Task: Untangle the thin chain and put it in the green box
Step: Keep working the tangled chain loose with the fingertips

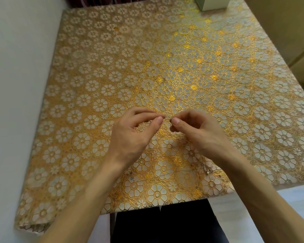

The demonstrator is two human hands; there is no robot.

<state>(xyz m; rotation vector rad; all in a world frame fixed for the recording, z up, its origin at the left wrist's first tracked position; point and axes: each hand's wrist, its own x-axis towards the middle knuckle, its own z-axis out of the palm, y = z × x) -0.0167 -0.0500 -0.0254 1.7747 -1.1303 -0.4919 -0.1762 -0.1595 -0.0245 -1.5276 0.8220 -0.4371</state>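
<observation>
My left hand [132,132] and my right hand [193,127] are close together above the middle of the table, fingertips almost meeting. Each pinches an end of a short stretch of the thin chain [168,117], which shows only as a faint glint between thumbs and forefingers. The rest of the chain is hard to make out against the patterned cloth. A pale green box [212,3] stands at the table's far right corner, partly cut off by the frame's top edge.
A gold floral tablecloth [112,58] covers the table. A small tangle of metal jewellery [206,169] lies on the cloth under my right forearm. A white wall runs along the left; a beige cabinet [291,41] stands at the right.
</observation>
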